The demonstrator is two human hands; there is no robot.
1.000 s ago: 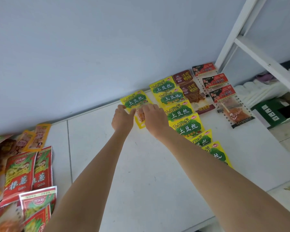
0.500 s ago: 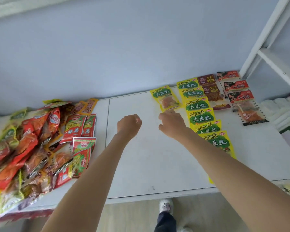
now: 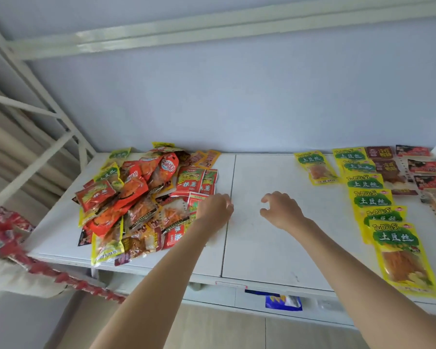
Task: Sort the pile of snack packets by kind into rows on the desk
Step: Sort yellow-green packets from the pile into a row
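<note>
A mixed pile of snack packets point(image 3: 136, 197), red, orange and yellow, covers the left part of the white desk point(image 3: 262, 248). At the right lie sorted rows: a long row of yellow-green packets point(image 3: 370, 197), one more yellow-green packet point(image 3: 315, 167) alone to its left, a brown row point(image 3: 385, 167) and a red-black row point(image 3: 428, 170). My left hand point(image 3: 214, 210) hovers at the pile's right edge, fingers loosely curled, holding nothing. My right hand point(image 3: 280, 210) is open over bare desk, fingers spread and empty.
A blue wall backs the desk. White metal frame bars point(image 3: 48, 147) rise at the left and run overhead. A strip of red packets point(image 3: 15, 238) hangs at the far left. A blue packet point(image 3: 283, 302) sticks out under the desk's front edge.
Both hands let go of the lone yellow-green packet and moved left toward the pile. The view swung left and now takes in the whole pile.
</note>
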